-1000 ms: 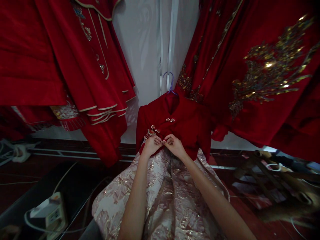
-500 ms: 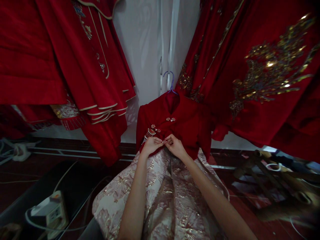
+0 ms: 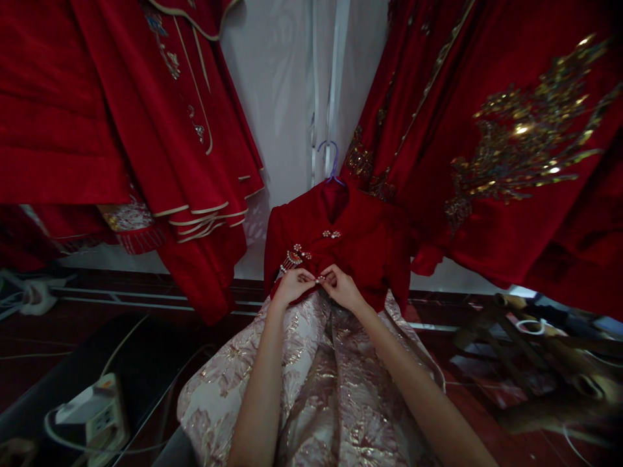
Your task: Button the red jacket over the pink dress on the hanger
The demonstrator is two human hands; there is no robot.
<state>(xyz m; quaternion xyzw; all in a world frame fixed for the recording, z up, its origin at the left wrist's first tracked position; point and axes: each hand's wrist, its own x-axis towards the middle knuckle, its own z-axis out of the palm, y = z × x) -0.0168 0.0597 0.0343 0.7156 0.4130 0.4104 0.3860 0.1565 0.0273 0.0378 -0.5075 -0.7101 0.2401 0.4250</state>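
Observation:
A red jacket (image 3: 363, 240) hangs from a purple hanger (image 3: 334, 163), above a pale skirt (image 3: 311, 383) with pink and gold brocade flowers. A jewelled clasp (image 3: 331, 234) joins its upper front, and a beaded tassel ornament (image 3: 294, 257) sits on the left side. My left hand (image 3: 294, 285) and my right hand (image 3: 341, 287) meet fingertip to fingertip at the lower front edge. Both pinch a small, pale, pearly clasp (image 3: 319, 279) there. Fingers cover most of it, and whether its halves are joined I cannot tell.
Red garments (image 3: 195, 162) with gold piping hang at left, and a red gown (image 3: 487, 227) with gold sequins at right. A power strip (image 3: 106, 415) with cables lies on a black surface lower left. Rolled tubes (image 3: 579, 395) are stacked lower right against a white wall (image 3: 277, 97).
Both hands stay pinched at the same spot, with only slight finger movement. The view has shifted a little.

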